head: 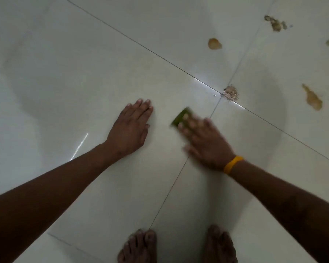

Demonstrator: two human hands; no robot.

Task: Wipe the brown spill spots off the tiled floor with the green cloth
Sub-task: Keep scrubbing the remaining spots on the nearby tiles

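Your right hand (205, 141) presses the green cloth (181, 116) flat on the tiled floor (84, 73) with fingers spread, mid-wipe; your left hand (130, 128) rests flat, bracing. Next, I judge, reach toward two o'clock, where brown spill spots (214, 43) remain.

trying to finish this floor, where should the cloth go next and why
Probably slide the green cloth under the right hand up-right to the crumbly speckled pile at the tile joint: it is the nearest mess, and the brown spots lie beyond.
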